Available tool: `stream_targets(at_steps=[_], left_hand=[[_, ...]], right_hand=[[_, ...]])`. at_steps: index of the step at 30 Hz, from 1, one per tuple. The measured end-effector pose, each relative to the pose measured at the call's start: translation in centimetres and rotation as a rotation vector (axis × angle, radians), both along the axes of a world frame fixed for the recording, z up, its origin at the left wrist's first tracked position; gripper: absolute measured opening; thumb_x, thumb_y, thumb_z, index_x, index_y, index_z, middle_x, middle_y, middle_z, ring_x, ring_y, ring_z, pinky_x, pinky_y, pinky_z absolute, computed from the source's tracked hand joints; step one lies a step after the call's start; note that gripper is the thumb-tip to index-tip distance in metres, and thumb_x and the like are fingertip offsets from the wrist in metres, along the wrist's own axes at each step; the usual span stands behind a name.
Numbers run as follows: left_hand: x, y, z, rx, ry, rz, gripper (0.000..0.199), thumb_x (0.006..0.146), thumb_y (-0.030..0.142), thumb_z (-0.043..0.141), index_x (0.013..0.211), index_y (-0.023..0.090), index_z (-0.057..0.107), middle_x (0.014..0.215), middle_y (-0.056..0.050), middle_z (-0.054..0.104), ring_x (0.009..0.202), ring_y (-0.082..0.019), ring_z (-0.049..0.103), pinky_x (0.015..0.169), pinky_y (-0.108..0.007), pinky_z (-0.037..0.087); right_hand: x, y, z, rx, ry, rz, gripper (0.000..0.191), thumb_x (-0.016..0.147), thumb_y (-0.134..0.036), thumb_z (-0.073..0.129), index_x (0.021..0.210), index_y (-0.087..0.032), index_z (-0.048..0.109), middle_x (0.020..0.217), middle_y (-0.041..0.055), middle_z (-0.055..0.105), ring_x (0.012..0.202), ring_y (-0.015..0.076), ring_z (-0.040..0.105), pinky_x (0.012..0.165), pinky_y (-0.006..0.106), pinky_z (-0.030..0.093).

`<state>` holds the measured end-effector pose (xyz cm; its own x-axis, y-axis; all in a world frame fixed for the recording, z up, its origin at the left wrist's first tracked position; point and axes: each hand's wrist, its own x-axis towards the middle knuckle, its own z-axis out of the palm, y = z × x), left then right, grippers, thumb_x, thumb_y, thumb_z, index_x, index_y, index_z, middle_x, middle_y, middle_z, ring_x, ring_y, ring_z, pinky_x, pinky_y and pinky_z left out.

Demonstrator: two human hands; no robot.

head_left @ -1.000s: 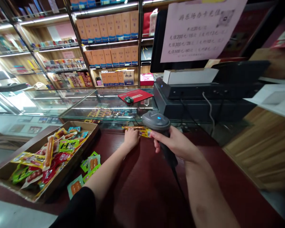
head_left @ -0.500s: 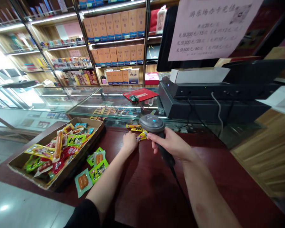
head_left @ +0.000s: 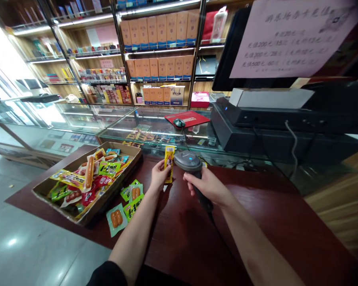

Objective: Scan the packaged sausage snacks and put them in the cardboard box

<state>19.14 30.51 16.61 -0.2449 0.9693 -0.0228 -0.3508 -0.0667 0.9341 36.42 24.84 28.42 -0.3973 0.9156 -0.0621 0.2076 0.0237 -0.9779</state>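
My left hand [head_left: 160, 174] pinches a yellow snack packet [head_left: 169, 159] and holds it upright, its white barcode end at the top. In my right hand [head_left: 207, 184] is a dark grey barcode scanner [head_left: 188, 159], its head just right of the packet and a blue light lit on top. A bit of another yellow packet [head_left: 204, 164] shows behind the scanner. Left of my left forearm lie several sausage packets [head_left: 117, 218] in green and clear wrapping. Beyond them an open cardboard box [head_left: 89, 212] holds many mixed sausage packets.
The dark red tabletop [head_left: 179, 246] meets a glass display counter [head_left: 119, 133]. On the glass lie a red mouse pad [head_left: 193, 118] and a mouse [head_left: 179, 122]. At right stand a black cash drawer [head_left: 241, 137] and a monitor with a paper sign [head_left: 286, 43]. The scanner's cable [head_left: 223, 234] runs toward me.
My left hand has lifted a yellow packet from the tabletop and turned it upright beside the scanner. The scanner stays in my right hand. The camera view has shifted slightly left.
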Motion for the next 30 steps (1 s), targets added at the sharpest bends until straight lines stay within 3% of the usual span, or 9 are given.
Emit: stream_targets(at_steps=[7,22,30], left_hand=[[-0.5,-0.1,0.2,0.003,-0.119,-0.020,0.053,0.053,0.030,0.085,0.100,0.015,0.066,0.097,-0.009,0.073,0.078,-0.016,0.067,0.069,-0.026,0.052],[-0.5,-0.5,1.1,0.012,-0.171,-0.152,0.052,0.056,0.028,0.085,0.104,0.016,0.068,0.093,-0.006,0.073,0.081,-0.016,0.066,0.074,-0.026,0.049],[-0.5,-0.4,1.2,-0.001,-0.199,-0.104,0.055,0.053,0.027,0.087,0.103,0.017,0.067,0.094,-0.006,0.073,0.077,-0.015,0.066,0.073,-0.026,0.050]], right_hand=[[-1.4,-0.8,0.1,0.021,0.052,-0.013,0.024,0.083,-0.038,0.061,0.076,-0.017,0.051,0.051,-0.0057,0.052,0.041,0.0093,0.050,0.043,0.022,0.041],[-1.3,-0.9,0.0,0.118,0.047,-0.002,0.030,0.084,-0.043,0.062,0.072,-0.018,0.051,0.049,-0.0053,0.050,0.042,0.0093,0.049,0.046,0.023,0.041],[-1.2,-0.9,-0.3,0.028,0.036,-0.034,0.034,0.082,-0.048,0.065,0.086,-0.015,0.056,0.052,-0.0045,0.053,0.041,0.0103,0.051,0.043,0.023,0.042]])
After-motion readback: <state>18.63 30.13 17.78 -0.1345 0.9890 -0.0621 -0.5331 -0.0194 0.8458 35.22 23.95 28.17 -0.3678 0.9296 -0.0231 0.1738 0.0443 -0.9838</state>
